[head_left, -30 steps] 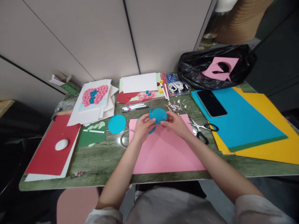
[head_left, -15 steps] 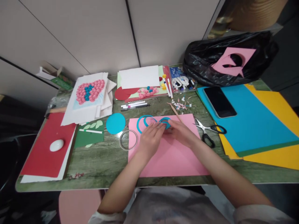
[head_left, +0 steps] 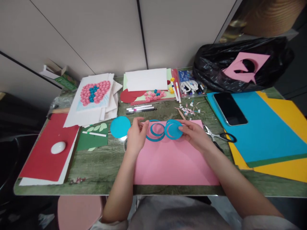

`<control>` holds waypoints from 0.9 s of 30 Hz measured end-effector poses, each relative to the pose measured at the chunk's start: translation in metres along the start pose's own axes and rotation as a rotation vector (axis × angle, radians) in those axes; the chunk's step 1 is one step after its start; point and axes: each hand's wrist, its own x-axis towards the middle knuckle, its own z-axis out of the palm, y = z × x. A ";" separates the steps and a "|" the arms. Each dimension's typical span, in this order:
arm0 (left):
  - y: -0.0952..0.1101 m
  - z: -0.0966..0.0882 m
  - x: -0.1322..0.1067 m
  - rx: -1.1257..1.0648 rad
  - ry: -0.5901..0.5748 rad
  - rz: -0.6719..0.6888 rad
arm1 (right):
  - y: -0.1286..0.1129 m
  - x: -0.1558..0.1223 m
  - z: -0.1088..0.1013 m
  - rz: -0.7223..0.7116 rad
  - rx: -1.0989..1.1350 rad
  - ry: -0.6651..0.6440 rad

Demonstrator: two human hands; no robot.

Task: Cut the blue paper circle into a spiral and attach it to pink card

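My right hand (head_left: 195,134) pinches the edge of a blue paper spiral (head_left: 173,135) between thumb and fingers. The spiral's curled strip (head_left: 154,138) spreads leftward in loops over a sheet of pink paper (head_left: 172,166). To the left of the loops is my left hand (head_left: 136,135), thumb and fingers apart with nothing seen between them. A blue paper circle (head_left: 120,126) lies just beyond that hand. The tape roll (head_left: 125,145) is mostly hidden behind my left hand. Scissors (head_left: 224,136) with black handles rest to the right, partly covered by my right forearm.
A phone (head_left: 230,109) lies on blue sheets (head_left: 268,134) at the right, near a black plastic bag (head_left: 211,60). Paper scraps (head_left: 189,111) and a pencil (head_left: 181,114) lie behind the pink sheet. Red paper (head_left: 40,163) with a white oval object (head_left: 58,147) is at the left.
My hands have moved apart, the left one leftward and off the blue paper. The spiral now shows between them, held by my right hand. The camera view has shifted slightly.
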 end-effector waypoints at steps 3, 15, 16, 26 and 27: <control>-0.010 0.001 0.006 -0.086 -0.095 -0.070 | -0.013 -0.006 -0.004 -0.039 -0.077 0.010; 0.002 0.036 -0.010 -0.822 -0.391 -0.400 | -0.042 -0.025 -0.001 -0.099 -0.561 -0.008; 0.004 0.038 -0.013 -0.814 -0.367 -0.348 | -0.040 -0.023 -0.001 -0.103 -0.620 0.000; 0.020 0.047 -0.047 -0.656 -0.375 -0.026 | -0.036 -0.014 0.037 -0.178 -0.724 0.128; 0.020 0.048 -0.046 -0.644 -0.355 -0.024 | -0.037 -0.016 0.040 -0.154 -0.686 0.093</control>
